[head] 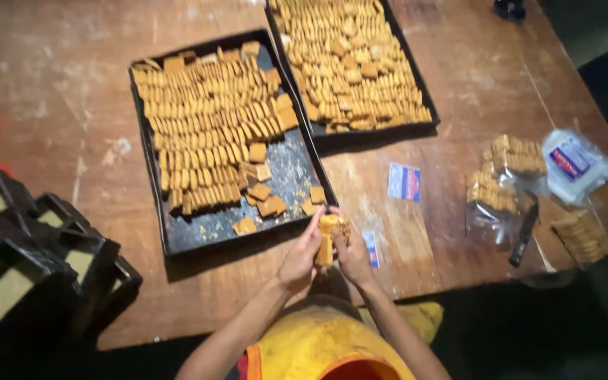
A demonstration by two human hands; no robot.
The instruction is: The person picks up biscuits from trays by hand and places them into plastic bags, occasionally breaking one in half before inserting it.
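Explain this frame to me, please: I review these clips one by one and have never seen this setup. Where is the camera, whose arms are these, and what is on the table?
The single picture comes from a camera worn on a person's head, looking down at their own arms. The left hand and right hand together hold a small stack of biscuits over the near edge of a worn wooden table. Just beyond the hands lies a dark baking tray, partly emptied, with rows of square golden biscuits; a second tray behind it is nearly full. To the right lie clear bags of packed biscuits, a pile of empty bags, small printed labels and a dark tool, too blurred to identify. A black crate stands at the left.
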